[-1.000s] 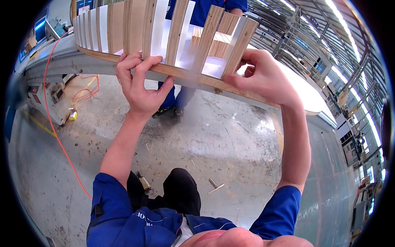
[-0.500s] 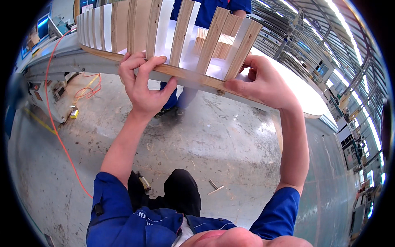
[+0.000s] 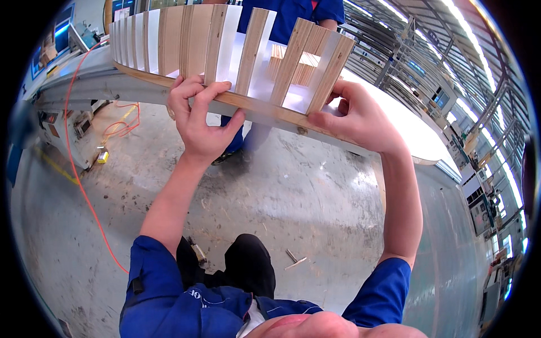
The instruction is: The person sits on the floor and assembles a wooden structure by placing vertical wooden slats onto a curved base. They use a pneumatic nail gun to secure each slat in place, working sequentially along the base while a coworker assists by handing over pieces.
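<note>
Upright plywood strips (image 3: 255, 50) with white faces stand in a curved row along the rim of a white-topped plywood board (image 3: 264, 107). My left hand (image 3: 204, 127) grips the board's near edge, fingers bent over the top and thumb lower on the front. At the right end of the row, my right hand (image 3: 366, 121) closes around the foot of the last plywood strip (image 3: 332, 70), its thumb in front at the board's edge. Some of its fingers are hidden behind that strip. Behind the strips lies a stack of plywood blocks (image 3: 301, 66).
Across the table stands a person in blue (image 3: 284, 22). The table's white top (image 3: 406, 132) stretches to the right. An orange hose (image 3: 79, 180) hangs at the left beside a machine (image 3: 66, 138). Small sticks (image 3: 294, 260) lie on the floor near my feet.
The board and its strips have shifted slightly in view, a little lower at the left. Both hands keep their holds in nearly the same places.
</note>
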Demonstrator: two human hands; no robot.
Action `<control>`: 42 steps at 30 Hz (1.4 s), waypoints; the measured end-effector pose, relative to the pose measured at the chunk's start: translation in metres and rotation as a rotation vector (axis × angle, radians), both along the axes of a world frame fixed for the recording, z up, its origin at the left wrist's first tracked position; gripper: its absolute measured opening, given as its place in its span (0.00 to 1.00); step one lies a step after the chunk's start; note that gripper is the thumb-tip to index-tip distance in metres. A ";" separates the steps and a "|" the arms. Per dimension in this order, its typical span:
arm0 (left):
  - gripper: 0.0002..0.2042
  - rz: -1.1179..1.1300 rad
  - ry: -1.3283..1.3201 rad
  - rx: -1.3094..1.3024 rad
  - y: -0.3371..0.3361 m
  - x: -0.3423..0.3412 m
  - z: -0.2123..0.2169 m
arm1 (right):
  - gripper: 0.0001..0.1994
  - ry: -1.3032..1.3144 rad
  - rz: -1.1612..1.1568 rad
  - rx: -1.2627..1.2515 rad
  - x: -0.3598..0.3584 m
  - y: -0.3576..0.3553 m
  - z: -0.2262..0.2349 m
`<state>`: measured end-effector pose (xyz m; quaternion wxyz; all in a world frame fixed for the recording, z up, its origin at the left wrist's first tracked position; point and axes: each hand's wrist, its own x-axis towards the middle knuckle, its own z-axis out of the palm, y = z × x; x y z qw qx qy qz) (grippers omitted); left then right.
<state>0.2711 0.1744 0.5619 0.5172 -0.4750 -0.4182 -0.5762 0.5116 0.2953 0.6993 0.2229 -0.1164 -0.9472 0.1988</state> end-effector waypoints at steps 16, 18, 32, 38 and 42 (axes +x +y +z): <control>0.29 0.001 0.006 -0.001 -0.002 0.002 0.000 | 0.29 0.001 -0.019 0.021 -0.001 -0.005 -0.003; 0.29 0.006 0.009 0.000 -0.002 0.002 0.001 | 0.29 0.011 -0.018 0.022 -0.002 -0.005 -0.004; 0.28 0.008 0.003 0.003 -0.001 0.000 0.000 | 0.30 -0.006 -0.055 0.044 -0.002 -0.007 -0.004; 0.28 0.003 0.000 0.006 0.000 0.000 0.000 | 0.31 -0.029 -0.043 0.027 0.001 -0.007 0.000; 0.28 0.011 0.006 0.014 -0.001 -0.002 0.000 | 0.26 0.032 -0.009 -0.008 -0.003 -0.008 -0.003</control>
